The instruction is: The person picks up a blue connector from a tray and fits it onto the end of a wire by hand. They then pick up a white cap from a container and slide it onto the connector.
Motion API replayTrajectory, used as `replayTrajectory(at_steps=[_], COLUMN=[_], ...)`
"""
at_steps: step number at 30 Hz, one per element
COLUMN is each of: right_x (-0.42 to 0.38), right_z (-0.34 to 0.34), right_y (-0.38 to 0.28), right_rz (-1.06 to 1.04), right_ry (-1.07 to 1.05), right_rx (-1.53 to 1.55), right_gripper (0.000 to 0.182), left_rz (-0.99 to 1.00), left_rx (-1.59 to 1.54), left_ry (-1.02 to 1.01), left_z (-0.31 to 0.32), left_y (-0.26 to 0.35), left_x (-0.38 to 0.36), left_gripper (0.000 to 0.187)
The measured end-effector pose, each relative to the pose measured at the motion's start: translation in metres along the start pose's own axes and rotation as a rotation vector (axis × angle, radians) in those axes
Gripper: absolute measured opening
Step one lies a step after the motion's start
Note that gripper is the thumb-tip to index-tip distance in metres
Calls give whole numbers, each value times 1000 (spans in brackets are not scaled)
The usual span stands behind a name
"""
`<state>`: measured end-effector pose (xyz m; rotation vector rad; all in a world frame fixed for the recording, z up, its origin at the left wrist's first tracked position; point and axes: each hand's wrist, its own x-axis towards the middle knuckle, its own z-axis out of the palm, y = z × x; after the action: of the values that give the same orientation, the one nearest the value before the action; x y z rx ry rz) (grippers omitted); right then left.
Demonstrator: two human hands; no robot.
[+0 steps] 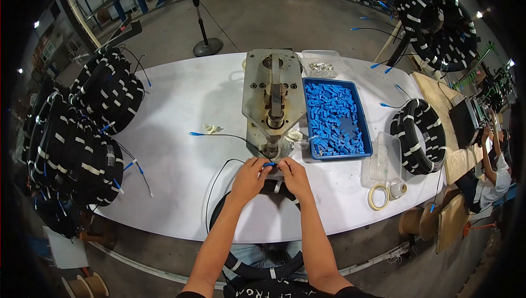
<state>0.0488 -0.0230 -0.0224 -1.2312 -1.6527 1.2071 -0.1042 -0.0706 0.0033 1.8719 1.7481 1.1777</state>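
My left hand [251,178] pinches a small blue fibre connector [268,164] at the front foot of a metal bench press [274,92]. Close beside it, my right hand [293,176] is closed on the dark cable at the connector's right end; its fingertips hide most of that part. A coil of black cable [262,271], banded with white tape, rests on my lap and against the table edge, under my forearms. Another cable end with a blue connector [196,133] lies on the table left of the press.
Right of the press stands a blue tray [368,133] full of blue connector parts, with a clear box [307,55] of small metal pieces behind. Taped cable coils [109,92] pile up left; another coil [419,136] and a tape roll [378,197] lie right. A person [493,174] works far right.
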Motion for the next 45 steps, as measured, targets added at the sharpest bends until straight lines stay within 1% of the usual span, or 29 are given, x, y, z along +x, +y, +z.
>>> replayTrajectory(at_steps=[1, 2, 3, 5, 6, 8, 9, 11, 12, 13, 14, 15, 17, 19, 21, 24, 26, 27, 28, 29, 30, 33, 34, 36, 39, 43, 45], right_x=[4, 6, 11, 19, 22, 24, 24, 21, 22, 21, 20, 20, 21, 18, 17, 18, 22, 23, 24, 24, 25, 26, 27, 30, 33, 38, 38], right_z=[1, 0, 0, 2, 0, -6, -5, -1, -1, -1, -2, -2, -1, 1, 2, 2, 5, 6, 8, 10, 12, 11, 11, 11, 14, 16, 20], right_y=[7, 4, 4, 5, 4, -1, -5, -11, -9, -9, -11, -12, -12, -9, -4, 3, 8, 11, 14, 15, 16, 16, 15, 14, 19, 28, 30], right_rz=[22, 126, 122, 313, 311, 499, 501, 424, 442, 442, 459, 478, 451, 429, 251, 233, 194, 157, 156, 106, 53, 45, 43, 139, 182, 202, 176], right_ry=[-3, -60, -63, -150, -152, -111, -115, -103, -80, -78, -45, -12, -29, -53, -92, -125, -101, -71, -73, -69, -65, -89, -87, -53, -40, -36, 6], right_rx=[100, 117, 118, 198, 200, 613, 616, 407, 446, 446, 520, 596, 544, 487, 325, 295, 240, 184, 184, 188, 194, 197, 198, 182, 188, 160, 151], right_gripper=[26, 32, 32, 32, 32, 30, 30, 29, 26, 26, 24, 22, 21, 21, 23, 27, 29, 30, 30, 31, 32, 32, 32, 32, 33, 34, 35], left_rz=[-43, -85, -85, -41, -40, -110, -112, -58, -58, -16, 27, 29, 35, 8, -19, -33, 62, 61, 19, -22, -21, -9, -34, -61, -72, -101, -117], left_rx=[-13, -25, -22, 96, 100, 141, 146, 73, 73, 70, 68, 69, 83, 82, 77, 112, 200, 200, 218, 238, 242, 266, 279, 287, 339, 405, 416], left_ry=[-26, -51, -46, 21, 22, 141, 142, 53, 52, 53, 54, 50, -6, -16, -14, -65, 57, 59, 17, -25, -23, -25, -25, -22, 40, 46, 47], left_z=[-1, -1, -1, 2, 3, 3, 1, -1, 1, 4, 4, 4, 2, 3, 4, 4, 8, 8, 8, 8, 8, 10, 10, 11, 11, 15, 13], left_y=[-3, -5, -8, -16, -20, -26, -28, -32, -34, -36, -35, -34, -32, -34, -32, -30, -26, -26, -26, -27, -28, -27, -26, -23, -22, -21, -22], left_x=[1, 2, 3, 6, 8, 12, 15, 19, 19, 20, 22, 21, 18, 18, 20, 19, 18, 18, 19, 19, 18, 20, 20, 20, 19, 22, 22], left_gripper=[18, 18, 18, 15, 15, 11, 11, 13, 13, 13, 13, 13, 13, 13, 14, 15, 15, 15, 15, 15, 15, 16, 17, 17, 15, 17, 19])
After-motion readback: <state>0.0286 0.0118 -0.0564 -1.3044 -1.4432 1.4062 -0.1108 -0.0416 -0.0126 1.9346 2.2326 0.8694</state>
